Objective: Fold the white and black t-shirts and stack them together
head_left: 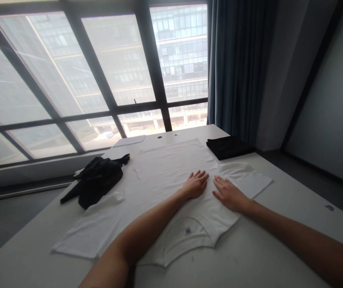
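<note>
Both hands lie open and flat, gripping nothing: left hand [196, 184] and right hand [228, 193] side by side on the spread white shirt [162, 172]

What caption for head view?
Left hand, right hand flat on white fabric T-shirt on white table; crumpled black garment, folded black garment beside.

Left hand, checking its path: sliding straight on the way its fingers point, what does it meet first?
The left hand has only white T-shirt ahead, then probably the folded black garment.
</note>
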Demonstrator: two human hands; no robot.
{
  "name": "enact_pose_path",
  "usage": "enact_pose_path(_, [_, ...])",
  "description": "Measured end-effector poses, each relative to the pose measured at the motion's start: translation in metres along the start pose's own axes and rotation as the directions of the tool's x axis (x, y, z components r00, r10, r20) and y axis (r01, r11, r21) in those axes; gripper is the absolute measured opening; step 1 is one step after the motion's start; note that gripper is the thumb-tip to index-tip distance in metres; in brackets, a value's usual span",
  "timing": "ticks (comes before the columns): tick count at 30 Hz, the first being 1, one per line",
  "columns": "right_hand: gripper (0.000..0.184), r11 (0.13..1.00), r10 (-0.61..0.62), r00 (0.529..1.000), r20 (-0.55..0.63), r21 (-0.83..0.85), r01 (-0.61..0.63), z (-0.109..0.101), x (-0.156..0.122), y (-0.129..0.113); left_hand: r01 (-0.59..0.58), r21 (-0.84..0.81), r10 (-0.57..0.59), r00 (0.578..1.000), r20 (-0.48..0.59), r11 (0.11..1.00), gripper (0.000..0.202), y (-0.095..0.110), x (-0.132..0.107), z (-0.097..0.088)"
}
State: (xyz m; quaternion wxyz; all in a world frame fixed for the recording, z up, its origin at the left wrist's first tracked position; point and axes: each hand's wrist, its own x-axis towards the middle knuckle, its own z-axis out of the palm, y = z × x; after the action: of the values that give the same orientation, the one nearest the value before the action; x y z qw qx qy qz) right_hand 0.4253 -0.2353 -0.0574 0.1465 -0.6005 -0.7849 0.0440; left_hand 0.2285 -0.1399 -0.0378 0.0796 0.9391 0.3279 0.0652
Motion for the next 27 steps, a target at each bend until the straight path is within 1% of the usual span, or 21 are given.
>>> enact_pose_path(2, [0.061, 1.000, 0.021, 1.000, -0.001, -0.009, -0.021, -0.001, 0.001, 0.003, 0.003, -0.002, -0.003, 1.000, 0.000, 1.000, 0.054, 0.001, 0.000, -0.001])
enact_pose_path(4, [0.060, 1.000, 0.008, 1.000, -0.004, -0.011, -0.008, -0.003, 0.001, 0.003, 0.005, -0.004, -0.005, 1.000, 0.001, 1.000, 0.054, 0.001, -0.001, -0.002])
enact_pose_path(8, [0.060, 0.991, -0.129, 0.992, 0.013, 0.023, 0.129, -0.007, -0.002, 0.000, 0.003, -0.005, -0.003, 1.000, -0.004, 1.000, 0.053, 0.000, -0.001, -0.001])
enact_pose_path(10, [0.060, 0.985, -0.166, 0.986, 0.030, 0.045, 0.165, -0.009, -0.002, -0.002, 0.003, -0.004, -0.003, 1.000, -0.003, 1.000, 0.053, -0.001, 0.000, 0.000])
enact_pose_path(12, [0.059, 0.991, -0.131, 0.991, 0.031, 0.043, 0.129, -0.009, -0.002, -0.002, 0.000, 0.001, 0.000, 1.000, -0.001, 1.000, 0.053, -0.001, 0.000, 0.002])
enact_pose_path(16, [0.060, 1.000, -0.008, 1.000, 0.005, -0.003, 0.008, -0.006, 0.001, 0.000, -0.002, 0.010, 0.002, 1.000, -0.005, 1.000, 0.052, -0.003, 0.001, 0.004])
enact_pose_path(19, [0.061, 1.000, 0.015, 1.000, -0.007, -0.018, -0.015, -0.004, 0.001, 0.002, -0.001, 0.017, 0.001, 1.000, -0.014, 1.000, 0.052, -0.003, 0.002, 0.005])
enact_pose_path(21, [0.060, 1.000, 0.009, 1.000, -0.012, -0.010, -0.010, -0.005, 0.000, 0.002, -0.003, 0.020, 0.003, 1.000, -0.019, 1.000, 0.052, -0.003, 0.002, 0.005])
enact_pose_path(23, [0.059, 0.999, -0.038, 0.999, -0.010, 0.023, 0.039, -0.005, -0.002, 0.000, -0.002, 0.019, 0.003, 1.000, -0.020, 1.000, 0.052, -0.003, 0.001, 0.005])
enact_pose_path(26, [0.061, 0.978, -0.185, 0.983, 0.019, 0.100, 0.182, -0.005, -0.007, -0.006, 0.001, 0.016, -0.001, 1.000, -0.017, 1.000, 0.052, -0.002, 0.000, 0.004])
enact_pose_path(27, [0.063, 0.970, -0.218, 0.976, 0.029, 0.116, 0.213, -0.005, -0.008, -0.008, 0.003, 0.017, -0.003, 1.000, -0.016, 1.000, 0.052, -0.002, 0.000, 0.004])
